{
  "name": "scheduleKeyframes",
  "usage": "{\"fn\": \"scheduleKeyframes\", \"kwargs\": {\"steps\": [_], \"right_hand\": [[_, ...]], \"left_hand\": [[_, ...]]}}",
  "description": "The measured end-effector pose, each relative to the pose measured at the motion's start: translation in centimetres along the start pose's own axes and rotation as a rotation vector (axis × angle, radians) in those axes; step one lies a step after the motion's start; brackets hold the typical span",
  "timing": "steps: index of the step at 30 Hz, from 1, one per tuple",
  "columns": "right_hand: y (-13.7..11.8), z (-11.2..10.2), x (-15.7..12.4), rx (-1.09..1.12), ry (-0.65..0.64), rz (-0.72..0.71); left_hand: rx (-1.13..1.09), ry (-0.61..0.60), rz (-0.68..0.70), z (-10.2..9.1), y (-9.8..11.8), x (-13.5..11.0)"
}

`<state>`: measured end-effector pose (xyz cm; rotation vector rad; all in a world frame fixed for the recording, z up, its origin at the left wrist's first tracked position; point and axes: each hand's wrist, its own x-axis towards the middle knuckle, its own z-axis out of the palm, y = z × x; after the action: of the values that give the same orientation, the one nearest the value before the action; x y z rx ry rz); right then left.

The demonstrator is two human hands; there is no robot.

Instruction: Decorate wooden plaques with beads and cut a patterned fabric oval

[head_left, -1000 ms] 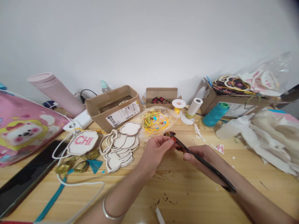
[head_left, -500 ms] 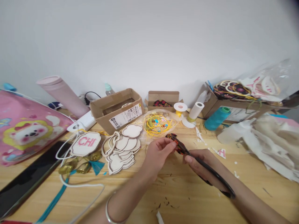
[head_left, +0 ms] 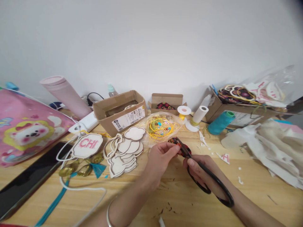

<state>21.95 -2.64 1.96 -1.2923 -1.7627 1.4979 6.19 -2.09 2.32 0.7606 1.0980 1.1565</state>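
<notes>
My left hand [head_left: 161, 162] pinches a small black, red and orange patterned piece [head_left: 179, 148] between thumb and fingers. My right hand [head_left: 201, 171] grips black-handled scissors [head_left: 217, 179], with the blades at the patterned piece and partly hidden by it and my fingers. The two hands are close together above the wooden tabletop [head_left: 165, 192]. A silver bangle [head_left: 108, 214] circles my left wrist. I cannot tell whether the blades are biting into the piece.
Wooden cut-out shapes [head_left: 124, 154] and a "CHI" tag [head_left: 87, 145] lie left of my hands. Behind them are a bag of yellow cord [head_left: 161, 127] and cardboard boxes [head_left: 119, 113]. A teal thread cone [head_left: 220, 123] and crumpled white fabric [head_left: 274, 148] are to the right.
The scissor handles have spread apart and the blades have opened at the patterned piece. The view has tilted slightly and the objects on the table sit a little lower in the frame.
</notes>
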Motion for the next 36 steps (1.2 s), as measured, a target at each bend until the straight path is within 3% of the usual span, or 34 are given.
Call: {"fn": "scheduleKeyframes", "kwargs": {"steps": [15, 18, 23, 26, 30, 36], "right_hand": [[0.2, 0.3, 0.0, 0.051, 0.086, 0.034], [-0.3, -0.3, 0.4, 0.115, 0.148, 0.048], [-0.7, -1.3, 1.1, 0.222, 0.278, -0.008], [-0.7, -1.5, 1.2, 0.248, 0.281, -0.052], [-0.5, -1.4, 1.2, 0.219, 0.253, -0.065], [-0.4, -1.2, 1.4, 0.285, 0.281, -0.036]], "left_hand": [[0.041, -0.007, -0.004, -0.1, -0.3, 0.6], [0.161, -0.040, 0.024, -0.3, 0.1, 0.7], [0.542, -0.167, 0.162, -0.5, 0.0, 0.5], [0.674, -0.240, 0.171, -0.4, -0.4, 0.5], [0.662, -0.306, 0.121, -0.4, -0.8, 0.6], [0.513, -0.300, 0.058, -0.8, -1.3, 1.0]]}}
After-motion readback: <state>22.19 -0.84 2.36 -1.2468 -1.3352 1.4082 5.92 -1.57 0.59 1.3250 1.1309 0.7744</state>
